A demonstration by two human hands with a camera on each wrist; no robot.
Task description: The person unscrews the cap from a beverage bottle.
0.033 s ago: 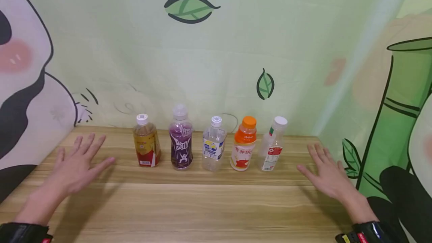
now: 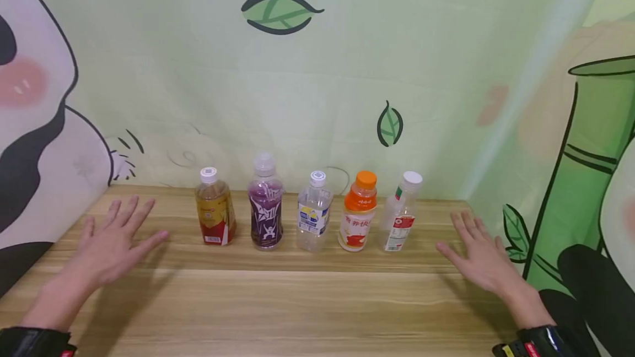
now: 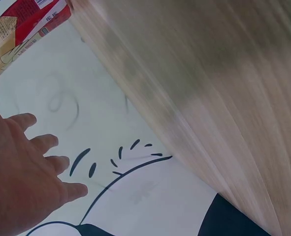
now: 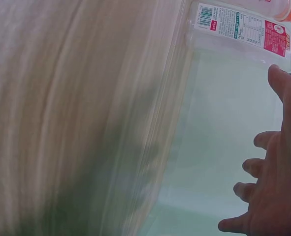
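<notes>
A row of several plastic bottles stands upright across the table. From left to right they are a yellow-and-red labelled bottle (image 2: 215,211), a purple-wrapped bottle (image 2: 266,211), a clear bottle with a blue-and-white label (image 2: 313,216), an orange-capped bottle (image 2: 358,214) and a clear white-capped bottle (image 2: 401,216). My left hand (image 2: 111,244) hovers palm down, fingers spread, left of the yellow-and-red bottle and apart from it. My right hand (image 2: 481,255) is held likewise at the right, nearest the clear white-capped bottle (image 4: 239,32). Neither hand holds anything.
The wooden table (image 2: 297,313) extends in front of the bottles. Close behind them hangs a pale green cloth backdrop (image 2: 317,98) printed with leaves, pandas and bamboo. A black band (image 2: 37,341) circles the left wrist, another black band (image 2: 541,341) the right.
</notes>
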